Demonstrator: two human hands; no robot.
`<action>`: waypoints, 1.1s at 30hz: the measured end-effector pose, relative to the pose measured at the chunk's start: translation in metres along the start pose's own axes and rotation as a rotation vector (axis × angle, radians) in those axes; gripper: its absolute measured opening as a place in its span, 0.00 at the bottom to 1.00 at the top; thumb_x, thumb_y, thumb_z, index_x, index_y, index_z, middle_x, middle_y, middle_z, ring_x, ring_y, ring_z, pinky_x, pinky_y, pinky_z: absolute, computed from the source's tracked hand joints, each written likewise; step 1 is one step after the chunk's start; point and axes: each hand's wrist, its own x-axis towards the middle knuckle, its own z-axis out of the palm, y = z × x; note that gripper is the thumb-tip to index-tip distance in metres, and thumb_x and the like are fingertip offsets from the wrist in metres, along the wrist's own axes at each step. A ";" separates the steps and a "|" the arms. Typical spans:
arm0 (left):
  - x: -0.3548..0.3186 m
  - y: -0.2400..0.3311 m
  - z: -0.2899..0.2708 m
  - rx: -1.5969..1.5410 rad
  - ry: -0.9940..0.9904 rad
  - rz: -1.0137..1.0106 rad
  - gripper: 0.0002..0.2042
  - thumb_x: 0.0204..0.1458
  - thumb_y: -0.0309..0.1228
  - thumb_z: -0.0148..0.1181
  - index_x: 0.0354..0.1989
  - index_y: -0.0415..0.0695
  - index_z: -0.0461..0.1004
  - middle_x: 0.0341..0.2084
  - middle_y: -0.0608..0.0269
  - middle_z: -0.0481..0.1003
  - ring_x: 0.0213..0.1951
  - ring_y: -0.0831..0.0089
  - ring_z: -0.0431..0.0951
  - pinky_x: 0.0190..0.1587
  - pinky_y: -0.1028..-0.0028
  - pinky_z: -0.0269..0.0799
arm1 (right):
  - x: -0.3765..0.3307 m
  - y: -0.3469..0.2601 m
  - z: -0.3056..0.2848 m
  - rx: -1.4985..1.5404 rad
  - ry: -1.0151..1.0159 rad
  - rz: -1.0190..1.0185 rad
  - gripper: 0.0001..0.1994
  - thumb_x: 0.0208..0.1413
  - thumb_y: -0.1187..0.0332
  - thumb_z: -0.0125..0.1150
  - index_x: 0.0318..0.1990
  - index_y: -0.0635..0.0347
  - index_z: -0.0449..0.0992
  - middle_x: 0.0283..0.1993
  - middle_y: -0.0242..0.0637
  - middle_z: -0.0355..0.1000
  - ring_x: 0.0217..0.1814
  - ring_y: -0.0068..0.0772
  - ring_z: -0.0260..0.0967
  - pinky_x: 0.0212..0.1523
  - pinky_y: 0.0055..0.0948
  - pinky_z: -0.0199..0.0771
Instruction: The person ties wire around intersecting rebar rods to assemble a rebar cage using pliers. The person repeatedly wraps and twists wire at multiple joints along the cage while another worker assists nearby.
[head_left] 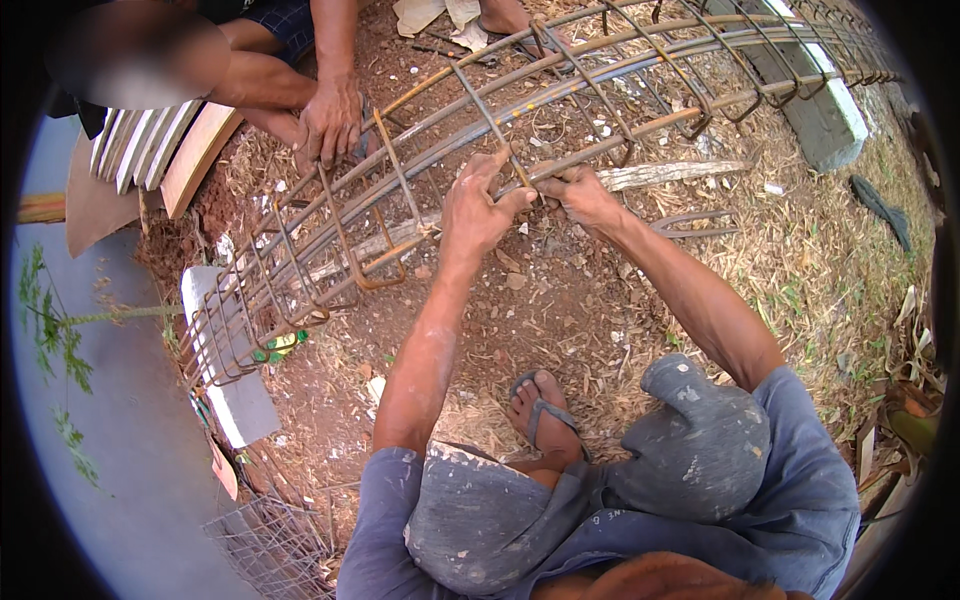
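A long rebar cage (655,124) of rusty bars and square stirrups runs across in front of me, raised off the ground. My left hand (476,208) grips a stirrup (483,106) near its lower corner, thumb pointing right. Close beside it, my right hand (584,196) is closed at the same corner, fingers pinched by the near long bar; whether it holds the bar, the stirrup or a thin wire is hidden. Across the cage, a co-worker's hand (332,120) rests on the far side bars.
Pale blocks prop the cage at the left (238,385) and right (835,125). On the dirt lie a wooden strip (680,174), a two-handled tool like pincers (690,220) and a dark cloth (880,212). Curved boards (200,155) stand at the upper left; wire mesh (268,545) is lower left.
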 end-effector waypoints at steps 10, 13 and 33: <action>0.002 -0.010 0.001 -0.092 -0.016 0.013 0.22 0.39 0.36 0.74 0.47 0.49 0.80 0.37 0.63 0.80 0.40 0.63 0.80 0.43 0.65 0.75 | -0.024 -0.021 0.014 -0.143 0.134 0.075 0.16 0.54 0.60 0.64 0.44 0.62 0.81 0.40 0.45 0.79 0.47 0.36 0.74 0.55 0.46 0.69; 0.000 -0.014 0.011 -0.116 0.081 0.181 0.17 0.41 0.32 0.73 0.42 0.48 0.81 0.35 0.64 0.79 0.35 0.64 0.80 0.38 0.67 0.75 | -0.020 -0.005 0.007 -0.042 0.128 0.007 0.16 0.55 0.59 0.64 0.42 0.62 0.79 0.30 0.35 0.74 0.30 0.23 0.66 0.29 0.26 0.63; 0.018 -0.043 -0.024 -0.317 -0.334 0.157 0.19 0.44 0.26 0.68 0.47 0.41 0.76 0.42 0.57 0.78 0.44 0.65 0.79 0.48 0.63 0.75 | -0.020 0.022 0.050 0.116 0.179 -0.437 0.17 0.51 0.62 0.71 0.43 0.63 0.76 0.42 0.41 0.73 0.43 0.28 0.72 0.36 0.28 0.72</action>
